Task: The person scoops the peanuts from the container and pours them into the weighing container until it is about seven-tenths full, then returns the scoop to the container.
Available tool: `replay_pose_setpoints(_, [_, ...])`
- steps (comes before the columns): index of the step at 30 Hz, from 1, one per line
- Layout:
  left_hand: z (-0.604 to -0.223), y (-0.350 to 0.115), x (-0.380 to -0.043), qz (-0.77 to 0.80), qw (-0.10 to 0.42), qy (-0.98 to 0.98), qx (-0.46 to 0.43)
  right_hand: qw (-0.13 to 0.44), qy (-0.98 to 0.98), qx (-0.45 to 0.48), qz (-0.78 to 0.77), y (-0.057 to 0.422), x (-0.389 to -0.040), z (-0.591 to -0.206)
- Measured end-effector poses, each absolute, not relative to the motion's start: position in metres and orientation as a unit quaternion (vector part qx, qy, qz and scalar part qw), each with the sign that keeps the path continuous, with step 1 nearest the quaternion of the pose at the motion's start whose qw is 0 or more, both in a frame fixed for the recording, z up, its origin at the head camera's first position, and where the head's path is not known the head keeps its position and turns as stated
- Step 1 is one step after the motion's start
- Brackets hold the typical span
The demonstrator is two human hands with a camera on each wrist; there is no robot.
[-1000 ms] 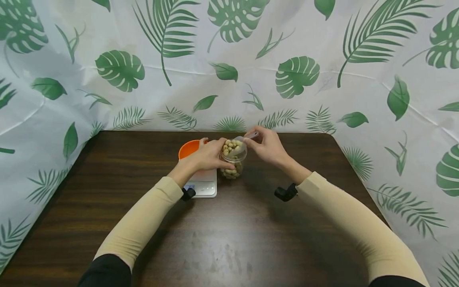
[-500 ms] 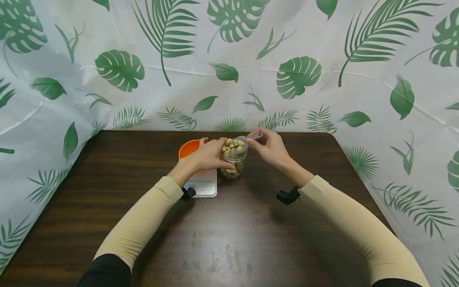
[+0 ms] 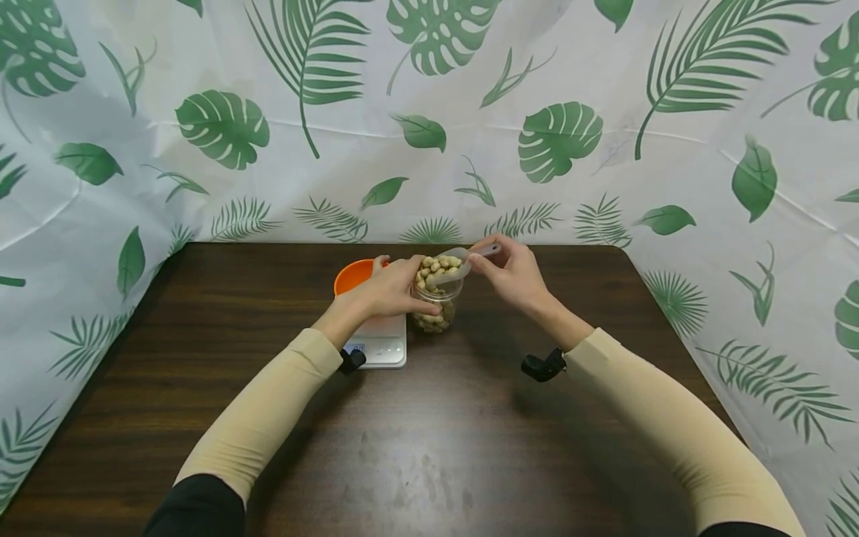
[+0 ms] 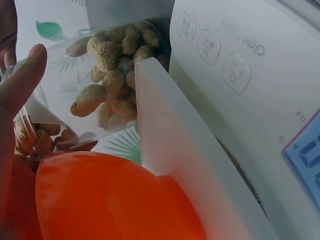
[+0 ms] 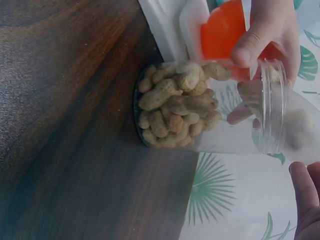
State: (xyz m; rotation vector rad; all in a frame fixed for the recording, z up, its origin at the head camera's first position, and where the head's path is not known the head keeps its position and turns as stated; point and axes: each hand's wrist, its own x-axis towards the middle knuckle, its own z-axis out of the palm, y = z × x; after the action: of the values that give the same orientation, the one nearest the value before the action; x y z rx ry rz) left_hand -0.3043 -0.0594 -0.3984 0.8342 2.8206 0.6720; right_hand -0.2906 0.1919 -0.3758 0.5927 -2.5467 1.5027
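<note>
A clear jar (image 3: 435, 319) of unshelled peanuts (image 5: 172, 107) stands on the table, filled to about half its height in the right wrist view. My left hand (image 3: 385, 291) grips it near the neck, thumb (image 4: 31, 75) along the front side. Between thumb and fingers my right hand (image 3: 513, 277) pinches the handle of a translucent scoop (image 3: 451, 277). The scoop slants down to the left into the jar mouth, with several peanuts on it. Next to the jar, an orange bowl (image 3: 350, 277) sits on a white kitchen scale (image 3: 387, 353), partly hidden by my left hand.
The scale's lit display (image 4: 307, 155) shows beside its buttons; my left wrist partly covers it in the head view. A dark wood table (image 3: 429, 447) spreads toward me. Behind it hangs a white sheet (image 3: 268, 194) with green leaf prints.
My right hand has drawn the scoop slightly up and to the right, so more of its handle and blade shows. The left hand and jar hold their place.
</note>
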Motion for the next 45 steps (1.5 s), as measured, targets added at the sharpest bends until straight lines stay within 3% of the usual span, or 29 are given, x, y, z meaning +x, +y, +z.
replay_pose_setpoints(17, [-0.398,-0.060,-0.303,0.210,0.072,0.934,0.280,0.028,-0.819,0.223,0.527,0.187,-0.290,-0.385])
replay_pose_setpoints(45, [-0.394,-0.051,-0.302,0.180,0.029,0.941,0.284,0.056,-0.731,0.222,0.643,0.191,-0.286,-0.400])
